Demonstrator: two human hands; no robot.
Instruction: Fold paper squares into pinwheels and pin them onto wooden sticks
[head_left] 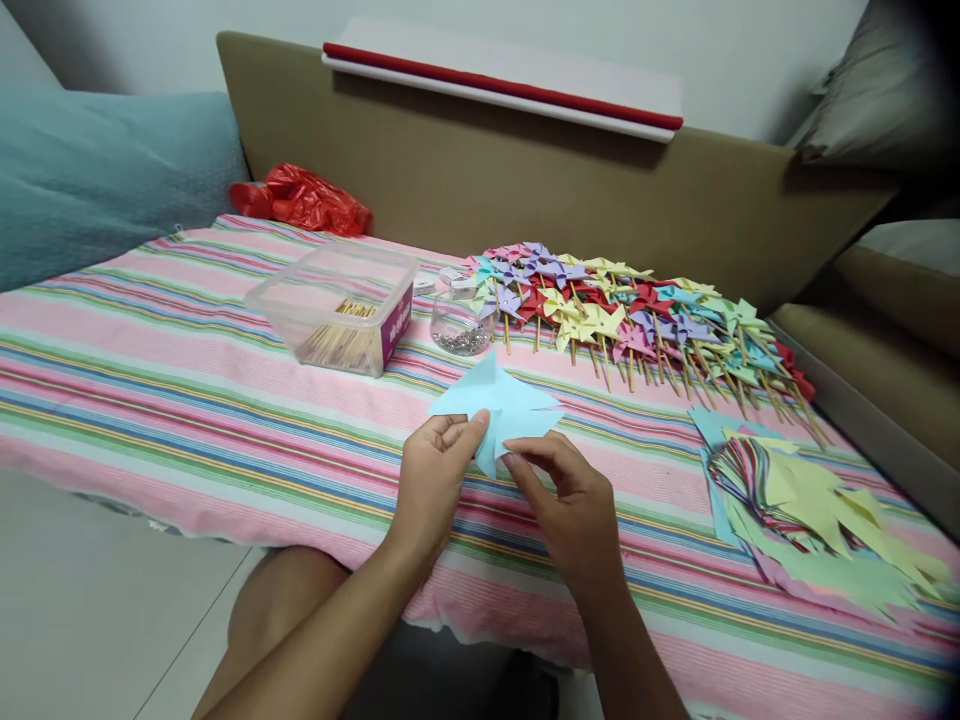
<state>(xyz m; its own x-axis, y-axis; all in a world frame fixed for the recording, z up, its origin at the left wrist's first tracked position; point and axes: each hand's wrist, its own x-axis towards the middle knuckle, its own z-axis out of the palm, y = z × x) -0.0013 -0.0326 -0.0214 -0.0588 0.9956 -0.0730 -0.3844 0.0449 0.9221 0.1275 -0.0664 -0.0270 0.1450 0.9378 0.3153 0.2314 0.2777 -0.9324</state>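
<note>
A light blue sheet of paper [491, 392], cut in from its corners, is held up over the striped cloth. My left hand [441, 470] grips it near the middle, thumb on top and fingers curled beneath. With thumb and forefinger, my right hand [562, 490] pinches a near corner of the same paper. Part of the sheet is folded toward the centre by the left thumb. Just beyond the paper stands a round clear bowl [463, 325] of small metal pins. Left of it is a clear plastic box [334, 305] holding many thin wooden sticks.
Finished paper pinwheels [600, 318] on sticks lie heaped at the back right. A stack of cut coloured paper [817, 510] rests at the right. A red plastic bag [319, 198] sits at the back left, before the brown backrest [480, 165].
</note>
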